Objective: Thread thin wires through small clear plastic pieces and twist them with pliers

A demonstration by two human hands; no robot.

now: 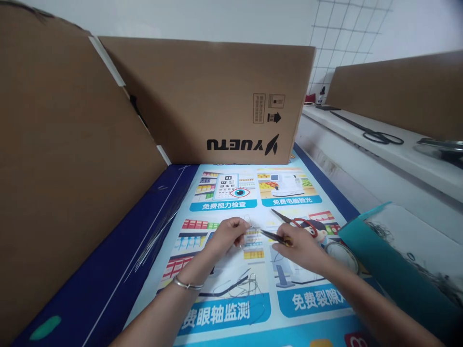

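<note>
Near the middle of the printed sheet, my left hand [229, 233] is closed in a pinch on a thin bent wire [254, 227]. My right hand [302, 246] grips pliers [273, 236] with dark jaws and yellowish handles. Their tip points left and lies close to the wire; whether it touches cannot be made out. Just beyond the right hand lie red-handled scissors [284, 217], partly covered by it. A loose cluster of bent wires [249, 288] rests on the sheet, nearer to me, between my forearms.
Long straight wires [155, 241] lie at the left. Cardboard panels [181, 96] stand at the left and back. On the right, a teal box [361, 222] holds many small wire pieces beside a round container [342, 255]. Large black scissors [383, 139] lie on a white ledge.
</note>
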